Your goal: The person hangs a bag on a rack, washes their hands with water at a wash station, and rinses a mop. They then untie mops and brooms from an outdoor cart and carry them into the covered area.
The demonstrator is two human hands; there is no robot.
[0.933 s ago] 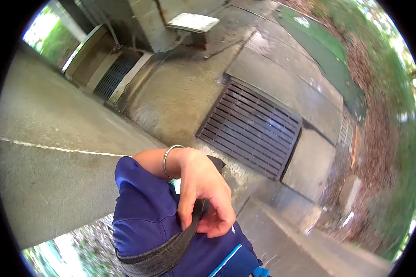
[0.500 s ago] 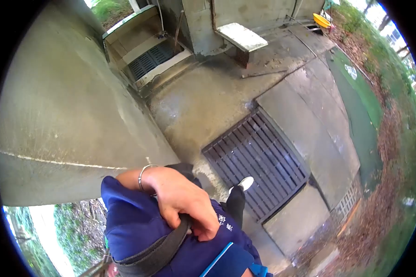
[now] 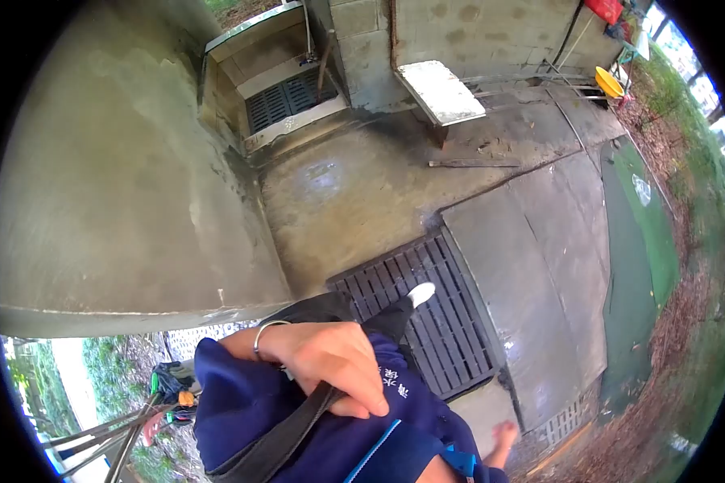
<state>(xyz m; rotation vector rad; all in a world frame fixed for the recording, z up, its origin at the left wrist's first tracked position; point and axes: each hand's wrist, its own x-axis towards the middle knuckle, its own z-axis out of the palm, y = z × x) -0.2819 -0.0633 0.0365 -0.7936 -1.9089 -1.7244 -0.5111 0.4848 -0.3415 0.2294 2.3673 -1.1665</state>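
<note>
My left hand (image 3: 330,362), with a silver bangle (image 3: 259,342) on its wrist, is closed round a dark shoulder strap (image 3: 286,431). The strap runs across the front of a navy jacket (image 3: 238,386). At the lower right, my right hand (image 3: 503,436) hangs beside my body, small and slightly blurred. No object shows in it, but how its fingers lie is unclear. My foot in a white shoe (image 3: 421,294) is on a black slatted drain grate (image 3: 451,334).
A concrete wall (image 3: 113,177) rises at left. Ahead lie a basin with a dark grating (image 3: 290,98), a white-topped bench (image 3: 443,92) and a wooden strip (image 3: 475,163) on wet concrete. Green matting (image 3: 632,258) and a yellow basin (image 3: 609,82) are to the right.
The view has shifted forward over the grate, and my foot sits nearer its far edge. My right hand has come into view at lower right. My left hand keeps hold of the strap.
</note>
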